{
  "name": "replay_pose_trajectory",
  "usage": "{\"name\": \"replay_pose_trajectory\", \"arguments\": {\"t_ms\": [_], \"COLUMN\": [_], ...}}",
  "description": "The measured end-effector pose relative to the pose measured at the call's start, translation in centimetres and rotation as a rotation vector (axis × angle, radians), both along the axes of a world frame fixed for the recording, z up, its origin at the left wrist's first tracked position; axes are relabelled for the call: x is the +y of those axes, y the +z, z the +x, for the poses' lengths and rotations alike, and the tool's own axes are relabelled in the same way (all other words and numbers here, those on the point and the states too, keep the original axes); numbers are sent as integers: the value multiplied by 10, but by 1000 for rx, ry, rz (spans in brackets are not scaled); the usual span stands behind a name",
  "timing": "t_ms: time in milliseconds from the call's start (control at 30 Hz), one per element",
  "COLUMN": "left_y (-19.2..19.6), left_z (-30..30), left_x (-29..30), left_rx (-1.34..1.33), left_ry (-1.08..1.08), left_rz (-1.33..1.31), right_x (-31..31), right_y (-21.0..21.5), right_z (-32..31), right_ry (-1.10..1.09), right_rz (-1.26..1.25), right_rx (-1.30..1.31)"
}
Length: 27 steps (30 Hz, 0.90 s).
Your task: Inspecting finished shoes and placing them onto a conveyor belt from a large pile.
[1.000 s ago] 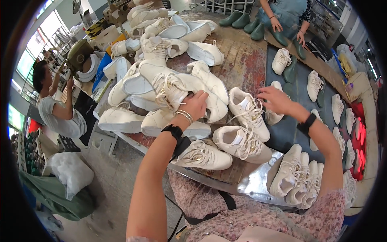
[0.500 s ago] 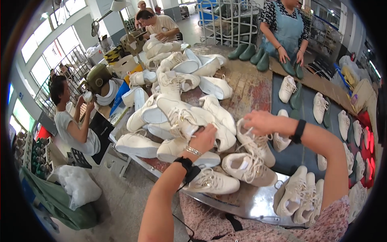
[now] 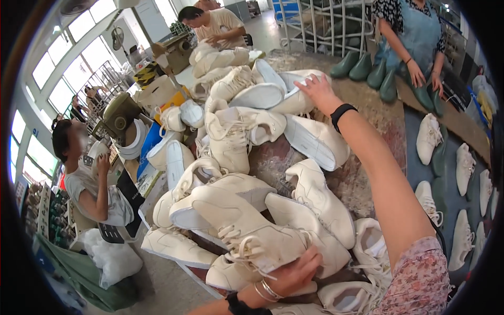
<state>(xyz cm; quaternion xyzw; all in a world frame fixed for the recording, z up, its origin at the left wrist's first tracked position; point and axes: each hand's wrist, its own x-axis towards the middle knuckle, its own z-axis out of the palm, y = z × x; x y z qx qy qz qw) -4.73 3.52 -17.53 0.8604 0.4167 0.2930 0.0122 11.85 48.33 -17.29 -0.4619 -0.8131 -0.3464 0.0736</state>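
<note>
Reaching far up the frame now, right hand [image 3: 318, 90] stretched out with fingers spread on the sole of a white shoe [image 3: 294, 89] at the top of the pile [image 3: 247, 157], laid on it rather than clamped round it; half a second ago hovering over shoes in mid-frame, near the body. Gripping at lower centre, left hand [image 3: 294, 273] closed from below on a white laced sneaker [image 3: 247, 231], thumb over its edge, where a moment ago resting on top of the heap. Hands well apart now, one at the far end of the pile, one at the near end. Judged from that: one shoe secured close in, another being sought at the far end of the pile.

Crowded going between them: shoes stacked and tilted, touching one another, some hanging over the table's left edge [image 3: 173, 262] at lower left. Bare worn tabletop [image 3: 367, 152] just right of the outstretched forearm, the only open lane. Beyond it at right, a blue belt [image 3: 446, 189] with single shoes set apart. Green boot lasts [image 3: 367, 68] at upper right, a co-worker's hands [image 3: 425, 79] just beside them. Another person seated at left, past the table edge.
</note>
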Motion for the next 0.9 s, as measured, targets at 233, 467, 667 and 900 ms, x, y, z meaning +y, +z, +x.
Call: {"name": "replay_pose_trajectory", "arguments": {"t_ms": [233,467,667,900], "left_y": [-5,-13,-14,0], "left_z": [-7,-4,-4,2], "left_x": [1,0,2,-15], "left_rx": [-86,-157,-108,94], "left_ry": [-54,-74,-81,-2], "left_rz": [-105,-79,-12,-109], "right_x": [-67,-246,-444,-562], "right_y": [0,89,130,130], "right_z": [54,205,208,217], "right_ry": [-148,-477,-409,-416], "right_rz": [-250,-955,-1384,-1402], "right_rx": [99,1014,1578,1690]}}
